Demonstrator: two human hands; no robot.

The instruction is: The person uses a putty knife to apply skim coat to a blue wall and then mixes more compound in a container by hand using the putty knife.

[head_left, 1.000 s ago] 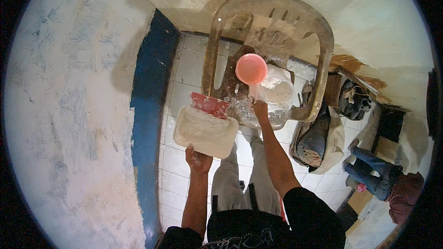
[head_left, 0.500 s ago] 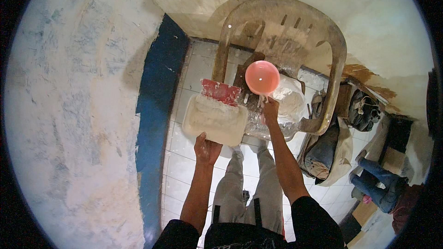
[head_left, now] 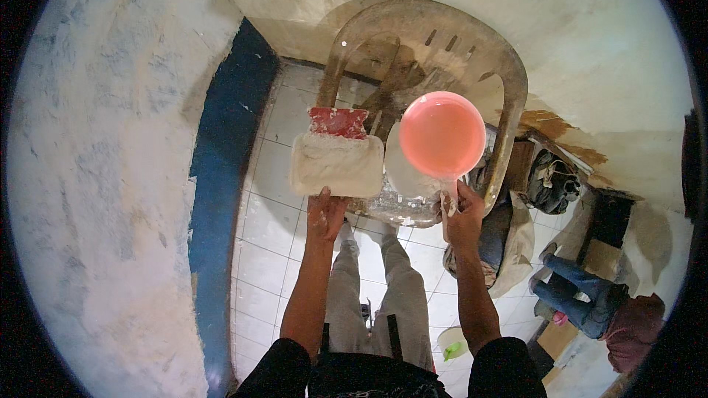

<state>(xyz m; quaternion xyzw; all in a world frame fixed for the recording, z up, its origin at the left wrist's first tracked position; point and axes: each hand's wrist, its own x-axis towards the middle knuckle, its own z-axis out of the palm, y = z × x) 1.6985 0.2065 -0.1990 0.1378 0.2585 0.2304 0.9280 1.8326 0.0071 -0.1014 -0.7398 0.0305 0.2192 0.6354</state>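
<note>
My left hand (head_left: 325, 215) is closed on the near edge of a cream rectangular tub (head_left: 298, 169), thumb on its rim. Pale putty (head_left: 335, 158) lies in the tub, and a red putty knife (head_left: 338, 122), crusted with white, rests across its far edge. Closed round a short handle, my right hand (head_left: 463, 212) holds up a pink water dipper (head_left: 442, 133) that has clear liquid in it. Behind the dipper, a white bag of powder (head_left: 404, 166) on the chair seat is mostly hidden.
A stained brown plastic armchair (head_left: 509, 114) stands in front of me against the wall. Sacks (head_left: 514, 243) and a dark bag (head_left: 553, 180) lie to its right. Another person (head_left: 627, 324) is at the lower right. The patchy wall (head_left: 110, 177) rises at left.
The pink dipper has come up closer and moved right, now covering much of the powder bag. My left hand and the tub have shifted slightly up and left in view.
</note>
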